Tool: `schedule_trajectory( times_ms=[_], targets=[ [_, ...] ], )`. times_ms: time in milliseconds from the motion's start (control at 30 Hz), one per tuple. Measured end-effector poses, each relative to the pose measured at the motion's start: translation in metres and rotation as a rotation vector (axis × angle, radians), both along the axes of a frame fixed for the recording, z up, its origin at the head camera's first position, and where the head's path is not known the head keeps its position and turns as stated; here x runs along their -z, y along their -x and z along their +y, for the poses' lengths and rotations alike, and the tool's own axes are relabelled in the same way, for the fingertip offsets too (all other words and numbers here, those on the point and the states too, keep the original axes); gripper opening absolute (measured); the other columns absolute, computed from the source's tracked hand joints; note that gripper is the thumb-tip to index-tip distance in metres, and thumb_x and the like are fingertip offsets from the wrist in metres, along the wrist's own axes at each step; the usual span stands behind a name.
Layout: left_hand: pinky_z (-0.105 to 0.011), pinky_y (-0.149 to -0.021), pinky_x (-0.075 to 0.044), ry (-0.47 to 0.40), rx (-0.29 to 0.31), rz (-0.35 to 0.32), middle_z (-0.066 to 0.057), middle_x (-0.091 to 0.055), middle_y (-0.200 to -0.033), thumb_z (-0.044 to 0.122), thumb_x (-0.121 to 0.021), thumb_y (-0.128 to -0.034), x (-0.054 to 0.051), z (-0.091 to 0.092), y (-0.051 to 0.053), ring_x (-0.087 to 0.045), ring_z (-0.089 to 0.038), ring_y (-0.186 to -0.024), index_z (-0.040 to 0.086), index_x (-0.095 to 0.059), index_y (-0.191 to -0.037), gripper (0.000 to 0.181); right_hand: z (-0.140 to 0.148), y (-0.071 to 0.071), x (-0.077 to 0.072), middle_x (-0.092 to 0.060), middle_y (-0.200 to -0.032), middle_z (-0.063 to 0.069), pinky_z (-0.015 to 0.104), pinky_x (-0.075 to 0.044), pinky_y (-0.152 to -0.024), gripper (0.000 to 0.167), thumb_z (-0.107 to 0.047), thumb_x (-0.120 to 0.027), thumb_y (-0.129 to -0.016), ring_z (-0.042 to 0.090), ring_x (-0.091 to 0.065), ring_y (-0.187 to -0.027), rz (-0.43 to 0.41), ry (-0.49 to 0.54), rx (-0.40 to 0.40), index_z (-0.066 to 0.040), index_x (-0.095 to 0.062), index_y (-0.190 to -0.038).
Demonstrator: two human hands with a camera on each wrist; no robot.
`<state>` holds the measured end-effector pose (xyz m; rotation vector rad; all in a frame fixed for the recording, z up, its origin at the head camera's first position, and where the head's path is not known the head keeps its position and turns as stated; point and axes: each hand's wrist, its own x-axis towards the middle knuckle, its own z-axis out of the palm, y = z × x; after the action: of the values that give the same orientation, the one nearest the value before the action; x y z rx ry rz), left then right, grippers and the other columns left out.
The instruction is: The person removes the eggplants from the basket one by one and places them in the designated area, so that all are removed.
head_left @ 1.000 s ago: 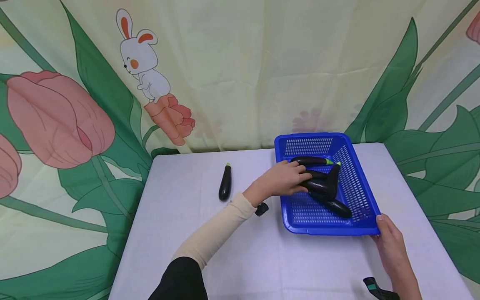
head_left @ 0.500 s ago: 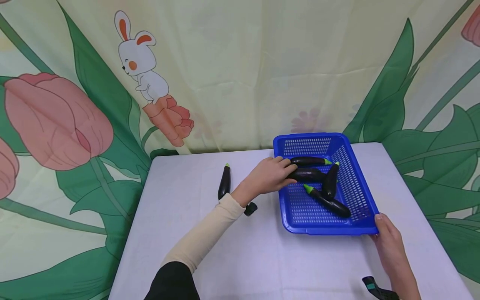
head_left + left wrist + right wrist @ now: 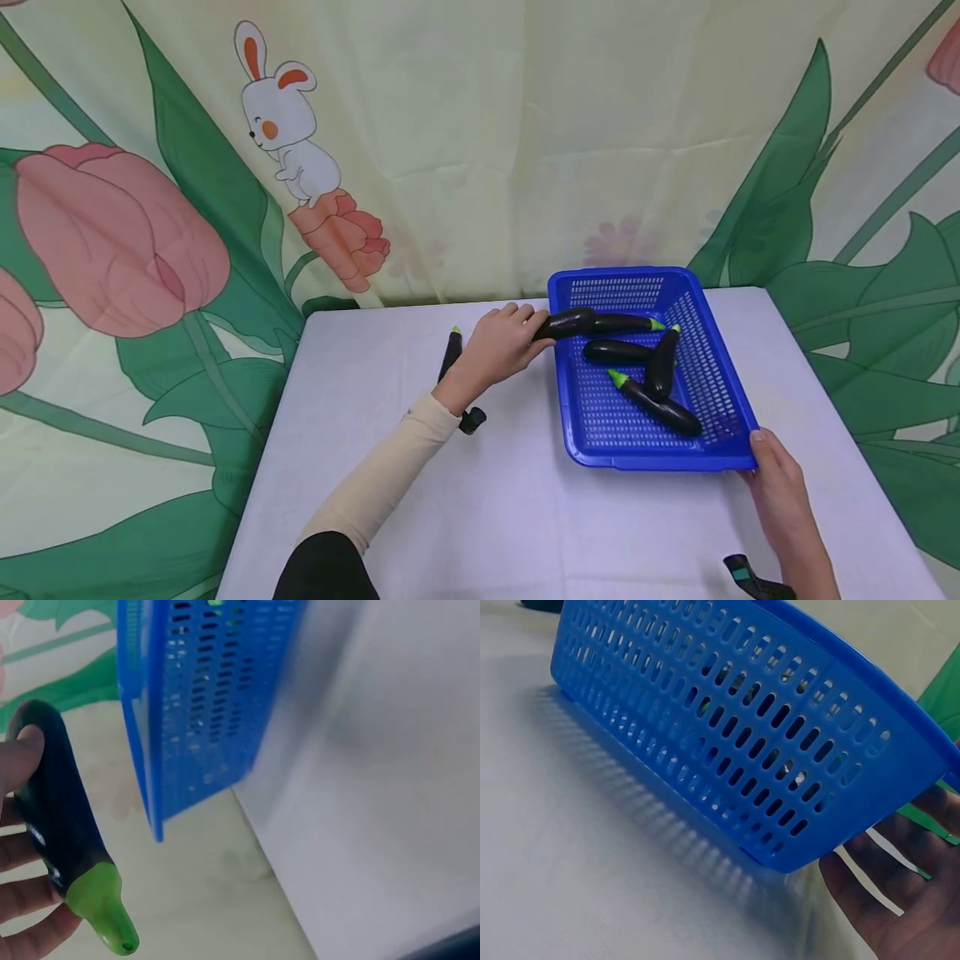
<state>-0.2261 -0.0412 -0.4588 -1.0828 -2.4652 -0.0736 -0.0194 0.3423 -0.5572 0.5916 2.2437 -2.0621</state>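
My left hand [image 3: 501,346] grips a dark eggplant [image 3: 567,323] at the left rim of the blue basket [image 3: 600,458]. In the left wrist view the thumb and fingers are round this eggplant [image 3: 60,802], whose green stem end points down, apart from the basket wall [image 3: 217,697]. My right hand [image 3: 786,492] holds the basket's near right corner, its thumb on the rim; the right wrist view shows its fingers [image 3: 889,862] by the corner. Several eggplants [image 3: 660,408] lie inside the basket, some crossing each other.
Another eggplant [image 3: 450,354] lies on the white-covered table [image 3: 525,517], partly hidden behind my left hand and wrist. A curtain [image 3: 465,167] printed with a rabbit and tulips hangs behind the table's back edge. Black camera mounts [image 3: 472,420] sit on the wrists.
My left hand has moved left and back, lifting an eggplant from the pile towards the basket's left rim. The right hand and the basket have stayed in place.
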Motion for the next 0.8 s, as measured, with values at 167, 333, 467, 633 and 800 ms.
schedule_trajectory(
  times_ms=[167,333,467,633,800],
  targets=[
    [-0.031,-0.065,-0.057,-0.056,-0.056,0.002,-0.001,-0.075,-0.101,0.049,-0.064,-0.1016,0.004,-0.015,-0.001,-0.070,-0.020,-0.085,0.013,-0.069,-0.117,0.039,0.000,0.000,0.001,-0.030,-0.169,0.002,0.017,-0.030,-0.118,0.068,-0.054,-0.034,-0.110,-0.014,-0.042,-0.126,-0.017,-0.022,0.001,-0.019,-0.024,-0.167],
    [-0.032,-0.062,-0.056,-0.099,-0.103,-0.007,-0.002,-0.074,-0.097,0.048,-0.067,-0.1005,0.011,-0.026,-0.002,-0.068,-0.021,-0.080,0.013,-0.069,-0.113,0.037,-0.001,0.000,0.000,-0.032,-0.165,0.004,0.015,-0.031,-0.117,0.071,-0.058,-0.033,-0.109,-0.015,-0.043,-0.125,-0.022,-0.052,-0.006,-0.017,-0.026,-0.166],
    [-0.032,-0.061,-0.056,-0.130,-0.154,-0.016,-0.003,-0.073,-0.097,0.046,-0.069,-0.0997,0.015,-0.034,-0.004,-0.067,-0.021,-0.079,0.012,-0.071,-0.115,0.037,-0.002,0.000,-0.002,-0.035,-0.162,0.001,0.014,-0.031,-0.118,0.069,-0.056,-0.034,-0.110,-0.015,-0.042,-0.125,-0.016,-0.039,-0.003,-0.016,-0.027,-0.166],
    [-0.035,-0.061,-0.058,-0.191,-0.221,-0.070,-0.004,-0.072,-0.095,0.045,-0.069,-0.0996,0.017,-0.044,-0.006,-0.067,-0.023,-0.078,0.010,-0.072,-0.116,0.039,-0.002,-0.001,-0.002,-0.037,-0.159,0.000,0.017,-0.030,-0.119,0.067,-0.053,-0.034,-0.111,-0.014,-0.042,-0.125,-0.016,-0.037,-0.005,-0.014,-0.028,-0.165],
    [-0.039,-0.062,-0.059,-0.260,-0.281,-0.160,-0.005,-0.073,-0.097,0.045,-0.069,-0.0997,0.019,-0.057,-0.007,-0.069,-0.022,-0.079,0.010,-0.072,-0.117,0.039,-0.002,-0.001,-0.002,-0.036,-0.160,0.003,0.017,-0.031,-0.118,0.067,-0.052,-0.033,-0.111,-0.014,-0.043,-0.123,-0.020,-0.051,-0.006,-0.013,-0.027,-0.165]
  ],
)
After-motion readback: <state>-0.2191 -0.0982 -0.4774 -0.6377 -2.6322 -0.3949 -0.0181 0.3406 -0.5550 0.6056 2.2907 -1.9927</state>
